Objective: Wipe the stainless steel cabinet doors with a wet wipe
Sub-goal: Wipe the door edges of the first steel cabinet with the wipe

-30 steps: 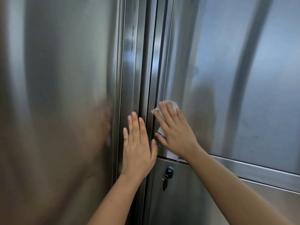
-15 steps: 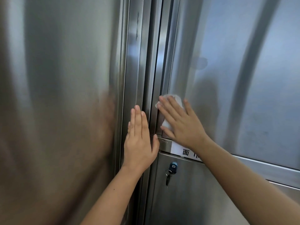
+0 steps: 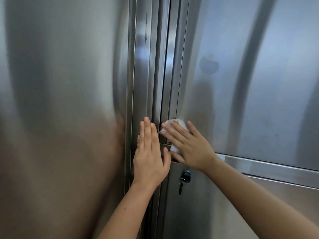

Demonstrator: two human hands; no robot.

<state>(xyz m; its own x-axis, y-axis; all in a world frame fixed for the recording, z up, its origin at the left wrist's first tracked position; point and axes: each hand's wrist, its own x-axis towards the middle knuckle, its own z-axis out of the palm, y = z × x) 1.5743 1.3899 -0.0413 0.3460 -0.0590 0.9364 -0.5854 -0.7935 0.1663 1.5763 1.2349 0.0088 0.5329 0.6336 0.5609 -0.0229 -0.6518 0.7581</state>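
Hands flat on steel: our right hand [image 3: 189, 147] spreads straight fingers over the white wet wipe [image 3: 180, 123], pressing it onto the lower left corner of the right cabinet door [image 3: 250, 83]. Our left hand [image 3: 150, 157] lies open, fingers together, on the vertical frame strip [image 3: 143, 66] beside the left cabinet door [image 3: 60, 83] (thumb just beside the right hand). Below, a key [image 3: 185, 176] hangs in its lock.

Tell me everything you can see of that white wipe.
The wet wipe is white, soft-looking and crumpled. It lies against the lower left corner of the upper right cabinet door, beside the centre seam. The right hand presses it with spread, straight fingers, covering its middle; only top and bottom edges show.
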